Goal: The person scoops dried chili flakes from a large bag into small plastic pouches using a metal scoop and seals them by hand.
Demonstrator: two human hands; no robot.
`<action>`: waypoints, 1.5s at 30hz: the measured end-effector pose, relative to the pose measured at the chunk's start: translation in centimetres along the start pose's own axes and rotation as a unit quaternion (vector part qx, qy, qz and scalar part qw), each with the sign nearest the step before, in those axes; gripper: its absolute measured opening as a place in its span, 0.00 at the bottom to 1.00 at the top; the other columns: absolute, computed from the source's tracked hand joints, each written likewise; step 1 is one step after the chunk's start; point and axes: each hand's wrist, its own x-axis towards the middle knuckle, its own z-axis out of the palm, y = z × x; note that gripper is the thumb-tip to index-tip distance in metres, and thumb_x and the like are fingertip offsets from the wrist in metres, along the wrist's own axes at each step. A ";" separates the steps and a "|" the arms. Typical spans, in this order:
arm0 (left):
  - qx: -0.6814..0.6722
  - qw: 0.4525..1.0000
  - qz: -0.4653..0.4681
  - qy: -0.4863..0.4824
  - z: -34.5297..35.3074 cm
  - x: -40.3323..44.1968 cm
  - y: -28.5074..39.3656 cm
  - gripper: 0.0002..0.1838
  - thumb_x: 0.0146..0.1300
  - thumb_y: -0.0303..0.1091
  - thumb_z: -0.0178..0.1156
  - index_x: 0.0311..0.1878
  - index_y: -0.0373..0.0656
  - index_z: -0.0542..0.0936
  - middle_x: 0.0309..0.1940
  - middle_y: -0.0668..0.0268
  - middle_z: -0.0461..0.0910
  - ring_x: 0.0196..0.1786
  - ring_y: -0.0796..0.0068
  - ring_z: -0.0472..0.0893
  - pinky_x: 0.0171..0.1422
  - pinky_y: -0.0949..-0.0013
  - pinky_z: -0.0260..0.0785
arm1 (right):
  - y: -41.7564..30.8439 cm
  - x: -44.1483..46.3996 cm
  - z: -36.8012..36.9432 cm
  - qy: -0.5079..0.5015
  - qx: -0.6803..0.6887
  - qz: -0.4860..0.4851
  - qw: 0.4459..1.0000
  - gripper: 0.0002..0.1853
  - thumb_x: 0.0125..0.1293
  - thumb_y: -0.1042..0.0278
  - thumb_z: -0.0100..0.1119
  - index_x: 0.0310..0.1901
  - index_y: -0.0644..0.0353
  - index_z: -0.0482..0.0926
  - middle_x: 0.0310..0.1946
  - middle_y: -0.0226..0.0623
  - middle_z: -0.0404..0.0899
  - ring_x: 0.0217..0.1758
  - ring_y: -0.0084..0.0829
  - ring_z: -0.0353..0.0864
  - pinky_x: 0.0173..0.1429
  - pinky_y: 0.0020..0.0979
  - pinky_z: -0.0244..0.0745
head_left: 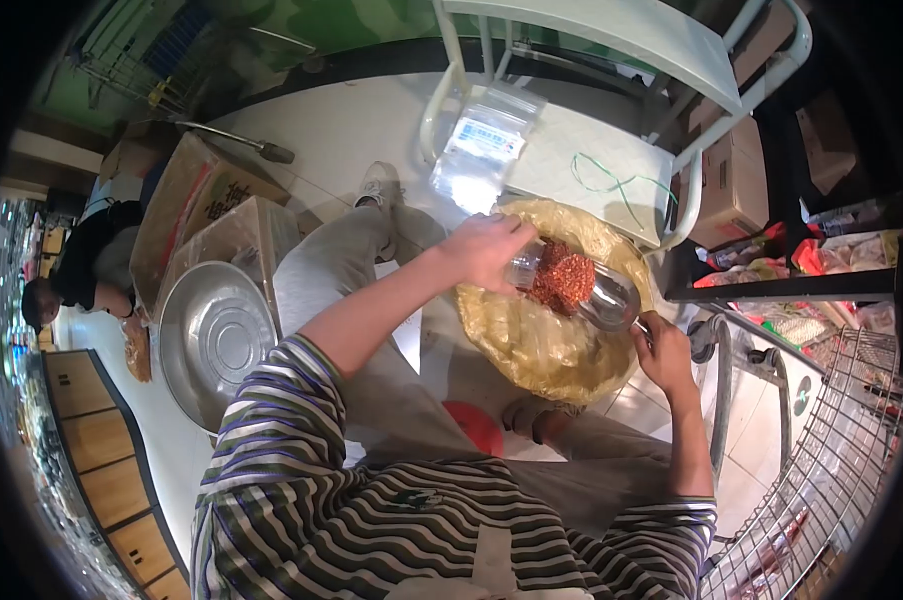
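Note:
My left hand (488, 252) grips the mouth end of a clear plastic container, its fingers wrapped round the rim. Red flakes (563, 277) fill the middle of it. My right hand (663, 350) is closed at the rounded clear end (611, 302) on the right, around something thin that looks like a handle. Container and flakes are over a wide round vessel lined with crinkled yellow plastic (511, 345), between my knees. How much lies inside the lining is hard to tell.
Behind the vessel stands a white step ladder (611, 185) with clear bags (486, 140) and a green string on its step. A metal basin (216, 340) and cardboard boxes (186, 200) are at left. Another person (96, 260) is far left. A wire cart (821, 460) stands at right.

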 end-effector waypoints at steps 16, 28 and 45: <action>-0.002 0.999 0.052 0.010 1.4 2.6 1.7 0.46 0.43 0.50 0.75 0.64 0.42 0.65 0.55 0.54 0.73 0.60 0.51 0.74 0.65 0.54 0.66 | -1.5 -0.5 -3.0 -0.009 0.058 -0.007 0.998 0.11 0.63 0.65 0.60 0.42 0.63 0.79 0.31 0.52 0.82 0.34 0.53 0.82 0.39 0.44 0.75; -0.022 0.998 0.048 0.018 0.8 2.3 2.3 0.48 0.41 0.48 0.76 0.64 0.38 0.64 0.56 0.53 0.72 0.61 0.52 0.74 0.67 0.53 0.66 | -2.8 0.7 -4.4 -0.010 0.047 -0.022 0.999 0.11 0.60 0.67 0.62 0.42 0.64 0.81 0.33 0.51 0.83 0.37 0.52 0.83 0.42 0.43 0.77; -0.049 0.981 0.142 0.124 3.6 2.5 2.7 0.42 0.37 0.46 0.75 0.54 0.36 0.68 0.44 0.52 0.74 0.48 0.52 0.78 0.54 0.56 0.72 | -4.6 2.3 -5.9 -0.030 0.005 -0.148 0.989 0.12 0.58 0.73 0.63 0.44 0.63 0.81 0.34 0.44 0.82 0.29 0.46 0.82 0.35 0.39 0.76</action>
